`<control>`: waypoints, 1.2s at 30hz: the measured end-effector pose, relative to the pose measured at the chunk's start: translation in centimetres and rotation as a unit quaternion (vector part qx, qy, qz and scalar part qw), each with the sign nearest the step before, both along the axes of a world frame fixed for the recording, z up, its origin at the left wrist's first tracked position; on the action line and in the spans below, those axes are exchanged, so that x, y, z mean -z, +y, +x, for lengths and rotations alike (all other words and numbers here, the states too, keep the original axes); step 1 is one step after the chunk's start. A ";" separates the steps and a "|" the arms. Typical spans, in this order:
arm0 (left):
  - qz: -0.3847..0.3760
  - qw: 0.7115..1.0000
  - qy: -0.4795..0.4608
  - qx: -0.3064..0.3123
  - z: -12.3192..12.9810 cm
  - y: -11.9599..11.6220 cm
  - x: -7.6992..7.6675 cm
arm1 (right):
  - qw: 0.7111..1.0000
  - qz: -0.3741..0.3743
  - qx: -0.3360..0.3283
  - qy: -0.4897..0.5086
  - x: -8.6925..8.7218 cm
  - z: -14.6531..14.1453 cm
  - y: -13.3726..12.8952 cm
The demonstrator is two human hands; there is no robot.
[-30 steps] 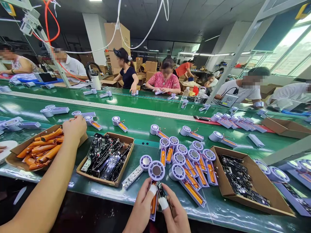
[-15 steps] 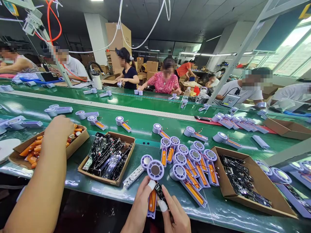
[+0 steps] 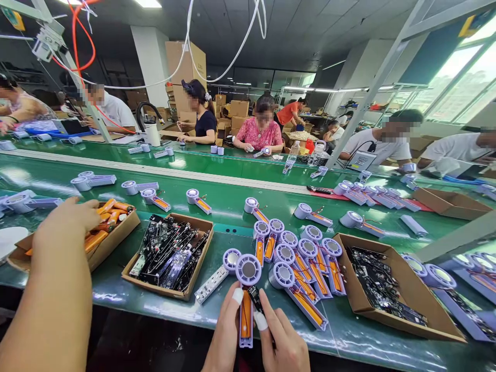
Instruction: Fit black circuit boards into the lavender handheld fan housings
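Observation:
My left hand (image 3: 225, 330) is closed around a lavender handheld fan housing (image 3: 248, 269), its round head pointing away from me. An orange battery (image 3: 246, 318) lies in the open handle. Between the thumb and fingers of my right hand (image 3: 282, 338) is a small black circuit board (image 3: 254, 298), tilted beside the top of the handle, just below the fan head. Both thumbs wear white covers. Another lavender fan with a pale, perforated handle (image 3: 212, 284) lies just left of the held one. To the right sits a cluster of fan housings (image 3: 310, 258) with orange batteries and thin wires.
Cardboard trays of circuit boards stand left (image 3: 189, 294) and right (image 3: 445, 320). At far left, a co-worker's arm (image 3: 58, 279) reaches over a tray of orange batteries (image 3: 112, 245). More housings rest on the green conveyor belt (image 3: 217, 175); several people sit across it.
The circuit board and housing stay in my hands, the handle now turned more upright. The co-worker's hand at left has moved left over the battery tray. My view has shifted slightly.

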State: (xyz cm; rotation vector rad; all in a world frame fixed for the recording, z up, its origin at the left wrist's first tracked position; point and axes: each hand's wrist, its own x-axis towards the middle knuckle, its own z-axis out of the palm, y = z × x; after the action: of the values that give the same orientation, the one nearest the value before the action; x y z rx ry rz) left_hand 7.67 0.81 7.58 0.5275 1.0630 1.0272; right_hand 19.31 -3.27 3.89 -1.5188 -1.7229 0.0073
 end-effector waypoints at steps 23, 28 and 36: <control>0.018 0.980 0.198 0.017 0.5 0.2 0.6 | 0.998 0.032 -0.047 -0.041 0.5 -1.6 1.3; 0.003 0.983 0.183 0.022 -0.2 0.3 1.1 | 0.995 -0.008 -0.080 -0.065 0.1 -1.0 1.5; 0.026 0.989 0.145 -0.025 -0.9 0.6 2.3 | 0.956 -0.209 -0.205 0.003 -0.2 1.2 1.3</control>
State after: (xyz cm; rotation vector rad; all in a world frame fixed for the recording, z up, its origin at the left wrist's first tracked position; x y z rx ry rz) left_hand 6.82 1.37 5.33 0.7110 1.3144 1.0443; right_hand 20.52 -1.93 4.13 -1.4090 -2.0953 0.6252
